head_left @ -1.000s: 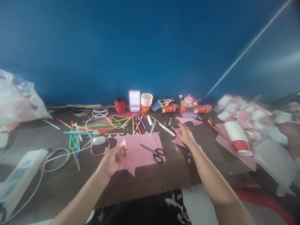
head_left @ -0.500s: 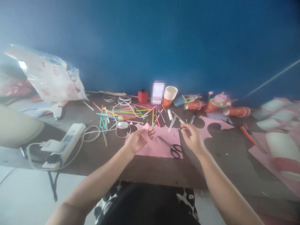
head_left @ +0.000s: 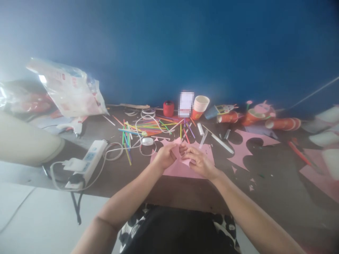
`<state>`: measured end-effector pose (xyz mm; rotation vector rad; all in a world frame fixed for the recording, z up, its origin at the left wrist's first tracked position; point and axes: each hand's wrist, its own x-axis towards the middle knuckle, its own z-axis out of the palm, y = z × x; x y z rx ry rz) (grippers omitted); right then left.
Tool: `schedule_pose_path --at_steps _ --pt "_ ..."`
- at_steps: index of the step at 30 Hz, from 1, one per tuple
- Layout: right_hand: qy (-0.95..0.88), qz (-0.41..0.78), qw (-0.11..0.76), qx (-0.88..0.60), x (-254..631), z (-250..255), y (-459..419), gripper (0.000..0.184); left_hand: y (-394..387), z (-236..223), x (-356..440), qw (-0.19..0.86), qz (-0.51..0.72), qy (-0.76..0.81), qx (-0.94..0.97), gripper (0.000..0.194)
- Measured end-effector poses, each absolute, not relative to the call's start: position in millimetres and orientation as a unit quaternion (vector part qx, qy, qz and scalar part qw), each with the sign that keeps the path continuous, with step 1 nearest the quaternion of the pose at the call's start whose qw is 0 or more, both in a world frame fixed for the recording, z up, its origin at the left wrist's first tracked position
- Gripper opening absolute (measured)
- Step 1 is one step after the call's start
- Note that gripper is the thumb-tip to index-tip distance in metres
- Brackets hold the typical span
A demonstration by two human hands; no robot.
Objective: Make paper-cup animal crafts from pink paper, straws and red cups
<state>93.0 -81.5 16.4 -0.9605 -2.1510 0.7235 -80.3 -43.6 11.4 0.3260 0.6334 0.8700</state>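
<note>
Over the pink sheet (head_left: 185, 173) on the table, my two hands meet at a small pink paper piece (head_left: 178, 151). My left hand (head_left: 166, 157) pinches it from the left, fingers curled. My right hand (head_left: 199, 161) has its fingers bent around the right side of the piece, closed on it. The fingers hide part of its shape. The scissors seen earlier are covered by my right hand. Just beyond that hand a white pen-like stick (head_left: 222, 144) lies on the table, beside a cut-out pink paper scrap (head_left: 245, 143).
Colored sticks (head_left: 148, 126) lie tangled with a white cable. A power strip (head_left: 88, 160) and a hot glue gun (head_left: 75, 125) are on the left. Stacked paper cups (head_left: 200, 106) stand at the back. A red-handled cutter (head_left: 299, 151) lies right, near white rolls (head_left: 324, 130).
My right hand has moved left from beside the white stick to the pink paper piece in my left hand. The scissors are now covered. The view has shifted slightly.
</note>
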Motion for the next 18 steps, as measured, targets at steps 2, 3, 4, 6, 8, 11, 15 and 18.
schedule_pose_path --at_steps 2,3,4,6,8,11,15,18 --pt "-0.815 0.289 0.321 -0.387 86.5 18.2 -84.7 0.022 -46.8 7.2 -81.1 0.841 0.415 0.300 0.172 0.027" --pt "-0.811 0.290 0.314 -0.400 83.5 18.7 -86.1 0.019 -48.2 5.7 -81.3 0.838 0.419 0.299 0.180 0.028" --pt "-0.806 0.288 0.306 -0.417 80.8 18.9 -87.3 0.015 -49.3 4.4 -81.3 0.836 0.421 0.298 0.187 0.030" --pt "-0.792 0.280 0.290 -0.459 76.4 18.2 -88.3 0.011 -51.0 2.0 -80.7 0.832 0.418 0.306 0.196 0.034" --pt "-0.769 0.268 0.280 -0.509 73.5 16.7 -87.4 0.010 -52.4 -0.5 -79.1 0.830 0.409 0.319 0.203 0.039" --pt "-0.733 0.262 0.276 -0.564 71.3 14.8 -83.6 0.012 -54.9 -4.6 -76.0 0.836 0.400 0.301 0.225 0.046" --pt "-0.717 0.291 0.289 -0.563 68.9 16.1 -78.2 0.024 -59.3 -8.9 -74.1 0.842 0.398 0.258 0.256 0.053" --pt "-0.709 0.297 0.291 -0.569 66.8 18.4 -75.4 0.027 -61.7 -11.5 -76.4 0.839 0.402 0.241 0.276 0.058"
